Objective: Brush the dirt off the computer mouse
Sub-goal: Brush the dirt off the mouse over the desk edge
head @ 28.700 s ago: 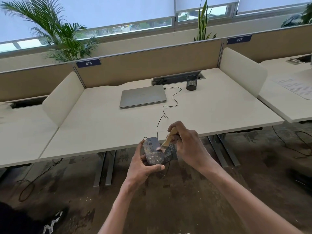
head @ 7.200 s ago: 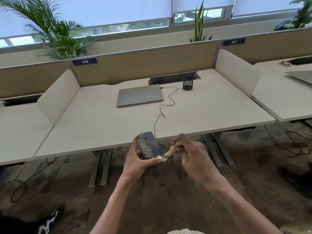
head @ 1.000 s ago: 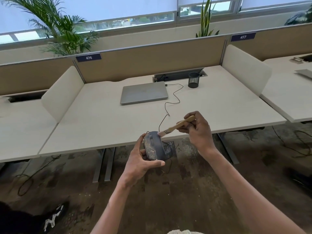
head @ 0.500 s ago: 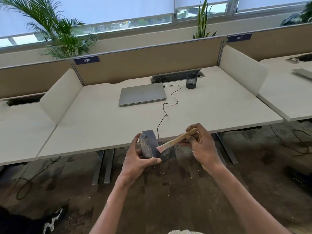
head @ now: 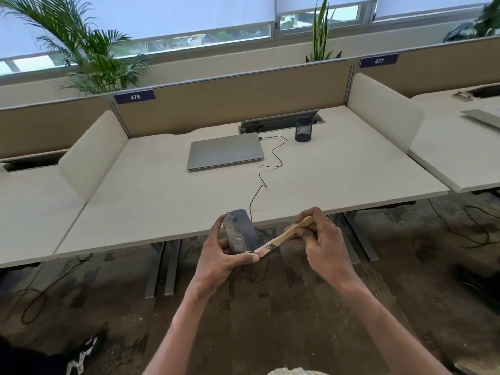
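Just off the near edge of the desk [head: 162, 201], the left hand [head: 219, 257] grips the dark grey computer mouse [head: 239, 231], fingers curled round its left side and the thumb lying under its near end. The mouse is held in the air, tilted on its side, with pale specks of dirt showing along its left flank and its scroll wheel facing up. A thin black cable [head: 266, 169] runs from its far end up over the desk edge, loops across the desk and ends at the right side of a closed silver laptop [head: 224, 150].

The right hand [head: 322, 243] is clamped on the wooden handle of a small paintbrush [head: 286, 234], fingers curled round the handle's upper end. The brush slants down and to the left, and its pale bristles touch the near right corner of the mouse, just beside the left thumb tip.

Farther back on the desk, a black mesh pen cup [head: 303, 129] stands to the right of the laptop, near a cable tray at the back edge. White side panels flank the desk, and a tan partition behind carries a blue label reading 476. Beyond the partition stand a palm [head: 81, 50] and a spiky upright plant [head: 320, 31] below the windows. Below the hands, the floor is dark and mottled.
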Demonstrator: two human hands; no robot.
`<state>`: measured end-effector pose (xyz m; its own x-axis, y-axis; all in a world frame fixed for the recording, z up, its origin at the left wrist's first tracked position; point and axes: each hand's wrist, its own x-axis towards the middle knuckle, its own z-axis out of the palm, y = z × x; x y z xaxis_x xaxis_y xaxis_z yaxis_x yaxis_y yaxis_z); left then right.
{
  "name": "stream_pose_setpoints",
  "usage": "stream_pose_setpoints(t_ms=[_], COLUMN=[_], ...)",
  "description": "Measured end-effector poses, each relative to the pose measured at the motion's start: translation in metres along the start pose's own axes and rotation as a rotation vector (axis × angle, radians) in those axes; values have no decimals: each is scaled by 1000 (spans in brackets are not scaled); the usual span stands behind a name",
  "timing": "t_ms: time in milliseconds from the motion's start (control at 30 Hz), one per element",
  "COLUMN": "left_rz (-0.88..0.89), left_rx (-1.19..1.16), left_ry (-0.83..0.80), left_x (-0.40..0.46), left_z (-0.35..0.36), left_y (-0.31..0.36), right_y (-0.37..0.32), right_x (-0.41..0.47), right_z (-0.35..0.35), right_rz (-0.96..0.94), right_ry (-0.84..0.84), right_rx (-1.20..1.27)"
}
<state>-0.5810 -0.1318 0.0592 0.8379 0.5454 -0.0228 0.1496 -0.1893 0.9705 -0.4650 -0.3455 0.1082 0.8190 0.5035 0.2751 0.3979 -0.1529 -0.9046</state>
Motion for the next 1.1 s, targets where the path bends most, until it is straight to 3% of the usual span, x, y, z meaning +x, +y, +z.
stream_pose_setpoints(t_ms=[433,700,900,1100], left_rz=[19,29,45,35], left_rx=[27,2,16,9], left_ry=[-21,-10,-21,-32], left_x=[-2,1,2,-2], left_z=[2,0,2,4], left_y=[3,0,-2,-5], right_y=[-31,-29,-42,-37], right_x=[1,-1,1,-8], right_z=[8,6,5,8], right_rz=[-187,-213,-219,-205], right_ry=[-12,-98,-34,-97], right_rx=[-92,-260,-191,-301])
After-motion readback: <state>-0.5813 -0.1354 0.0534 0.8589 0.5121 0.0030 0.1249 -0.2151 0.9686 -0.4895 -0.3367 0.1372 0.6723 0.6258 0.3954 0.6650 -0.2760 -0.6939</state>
